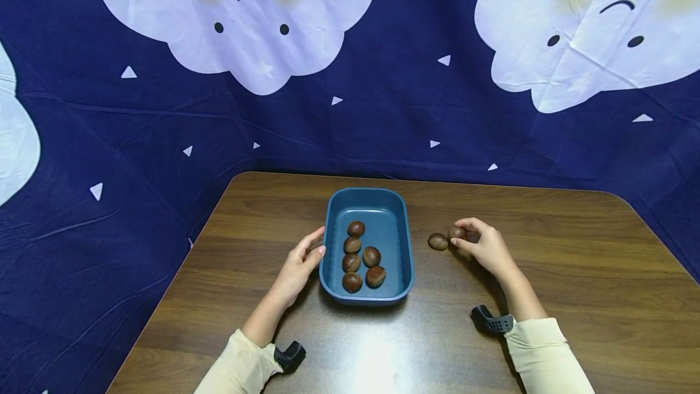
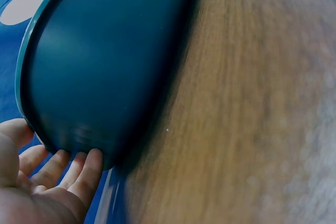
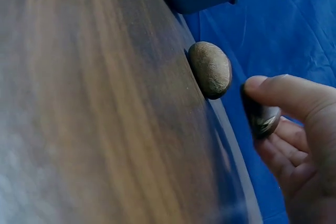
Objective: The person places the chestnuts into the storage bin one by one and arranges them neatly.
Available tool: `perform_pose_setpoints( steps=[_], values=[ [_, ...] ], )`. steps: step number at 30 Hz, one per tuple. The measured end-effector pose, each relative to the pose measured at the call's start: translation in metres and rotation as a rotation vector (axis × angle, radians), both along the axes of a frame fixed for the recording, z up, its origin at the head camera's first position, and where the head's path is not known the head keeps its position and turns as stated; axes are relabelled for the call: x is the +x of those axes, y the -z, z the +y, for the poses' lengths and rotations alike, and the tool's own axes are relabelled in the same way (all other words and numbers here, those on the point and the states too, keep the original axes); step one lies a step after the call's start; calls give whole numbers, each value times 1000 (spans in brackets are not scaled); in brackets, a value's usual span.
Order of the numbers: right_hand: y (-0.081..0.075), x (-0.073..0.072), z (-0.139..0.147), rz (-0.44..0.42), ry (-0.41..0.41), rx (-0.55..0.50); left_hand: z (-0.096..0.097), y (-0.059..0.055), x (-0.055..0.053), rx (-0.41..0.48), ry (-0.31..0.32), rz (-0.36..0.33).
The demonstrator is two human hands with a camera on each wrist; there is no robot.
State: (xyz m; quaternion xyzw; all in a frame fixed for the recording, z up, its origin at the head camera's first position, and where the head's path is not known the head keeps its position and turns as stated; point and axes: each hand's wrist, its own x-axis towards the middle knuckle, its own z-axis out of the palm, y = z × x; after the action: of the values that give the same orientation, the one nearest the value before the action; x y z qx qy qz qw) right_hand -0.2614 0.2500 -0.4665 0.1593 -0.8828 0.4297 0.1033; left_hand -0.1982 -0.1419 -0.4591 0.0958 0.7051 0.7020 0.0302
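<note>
Between the hands stands a blue rectangular tray (image 1: 408,254) with several brown chestnuts (image 1: 352,262) lying along its left and middle. My left hand (image 1: 296,268) rests against the tray's left side. In the left wrist view its fingertips (image 2: 94,156) touch the outer wall, fairly straight, with the thumb at the rim. To the right of the tray, my right hand (image 1: 487,247) pinches a chestnut (image 1: 456,233) between thumb and fingers. Another chestnut (image 1: 438,241) lies on the table just left of it. The right wrist view shows the pinched chestnut (image 3: 260,113) apart from that one (image 3: 211,70).
The wooden table (image 1: 574,248) has a rounded far edge. Behind it hangs a dark blue cloth (image 1: 404,108) printed with white clouds and small triangles. Each wrist wears a black strap mount (image 1: 291,356). Bright glare falls on the table's near middle.
</note>
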Motion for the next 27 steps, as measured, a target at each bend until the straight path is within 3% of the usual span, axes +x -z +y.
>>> perform_pose_setpoints(
  steps=[12, 27],
  values=[
    [-25, -3, -18, 29, -63, -51, 0, 1, 1, -2, -4, 14],
    [-60, -15, -82, 26, -227, -95, 1, 0, 0, -2, -7, 4]
  ],
)
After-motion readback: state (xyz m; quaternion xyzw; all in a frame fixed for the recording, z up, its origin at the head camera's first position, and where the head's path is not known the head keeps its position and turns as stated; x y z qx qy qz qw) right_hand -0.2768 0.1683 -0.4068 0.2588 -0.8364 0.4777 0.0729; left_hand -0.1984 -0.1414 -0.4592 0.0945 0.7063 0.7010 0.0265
